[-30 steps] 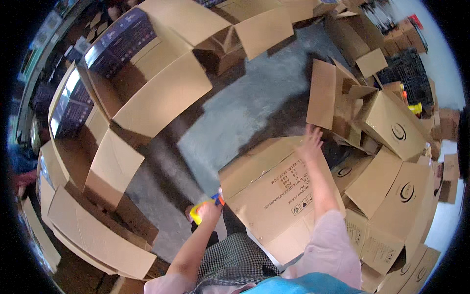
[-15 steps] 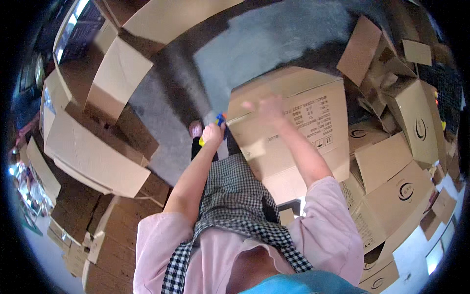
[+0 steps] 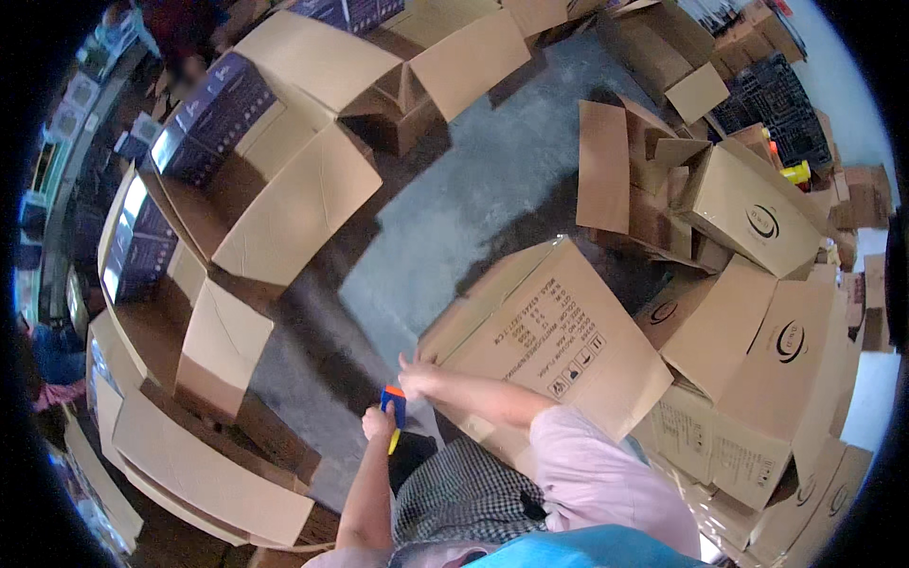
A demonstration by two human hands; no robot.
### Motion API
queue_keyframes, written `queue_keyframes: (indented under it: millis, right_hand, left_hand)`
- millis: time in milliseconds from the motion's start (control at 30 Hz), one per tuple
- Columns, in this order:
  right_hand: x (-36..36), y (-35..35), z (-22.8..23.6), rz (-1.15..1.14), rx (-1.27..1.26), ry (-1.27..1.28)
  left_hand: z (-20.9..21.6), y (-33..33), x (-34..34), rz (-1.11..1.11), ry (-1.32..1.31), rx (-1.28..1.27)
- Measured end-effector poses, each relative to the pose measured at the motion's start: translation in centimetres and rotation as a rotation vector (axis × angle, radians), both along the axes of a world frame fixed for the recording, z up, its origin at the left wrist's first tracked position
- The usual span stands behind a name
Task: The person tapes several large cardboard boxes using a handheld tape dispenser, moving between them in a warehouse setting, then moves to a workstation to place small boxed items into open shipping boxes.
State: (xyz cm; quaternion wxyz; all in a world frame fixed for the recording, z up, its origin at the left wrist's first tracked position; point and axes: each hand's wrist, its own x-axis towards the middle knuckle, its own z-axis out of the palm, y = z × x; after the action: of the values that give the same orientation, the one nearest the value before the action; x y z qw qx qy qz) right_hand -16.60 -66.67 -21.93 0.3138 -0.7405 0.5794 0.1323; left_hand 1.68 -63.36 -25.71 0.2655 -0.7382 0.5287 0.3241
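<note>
My left hand (image 3: 379,423) is closed round a handheld tape dispenser (image 3: 392,409) with a blue body, an orange-red top and a yellow lower end. My right hand (image 3: 415,377) is at the left edge of a large closed carton (image 3: 559,331), just above the dispenser. Some of its fingers stretch out and apart; the rest are hard to make out. A shiny strip runs along the seam on the carton's far side. The carton stands in front of me, slightly to the right, with my right forearm crossing its near left part.
Open cartons (image 3: 294,222) line the left side, some with dark printed boxes inside. More cartons (image 3: 757,213) crowd the right, near a black plastic pallet (image 3: 772,109). Grey concrete floor (image 3: 426,227) lies between the rows. Part of a person shows at the far upper left.
My view has shifted, showing more of the far cartons. My right hand has moved from over the carton's face to its left edge, beside the dispenser. My left hand still holds the dispenser.
</note>
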Motion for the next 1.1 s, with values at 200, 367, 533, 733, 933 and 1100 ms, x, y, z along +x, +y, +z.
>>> queue_keyframes:
  millis: [200,367,533,733,933,1100]
  right_hand:
    - [0.7,-0.4,-7.8,-0.122,0.222,-0.207]
    - [-2.4,0.1,-10.7,-0.394,0.169,-0.169]
    - [-20.3,-1.1,-7.8,-0.86,-0.786,0.001]
    - [-40.7,1.5,2.7,-1.476,-0.069,0.319]
    - [-28.9,1.2,18.3,-1.381,-0.548,0.312]
    - [-19.8,11.7,38.3,-1.508,-1.193,-0.118]
  left_hand:
    - [0.7,-1.0,-3.3,-0.076,0.013,-0.037]
    - [2.1,-2.8,-4.0,-0.031,-0.02,-0.014]
    - [-3.1,-2.2,-3.8,-0.058,-0.025,-0.002]
    - [-7.7,-0.3,-8.3,-0.156,0.195,0.204]
    - [-5.9,0.8,1.9,-0.02,0.335,-0.081]
    - [14.3,-4.6,2.8,0.011,0.509,-0.423]
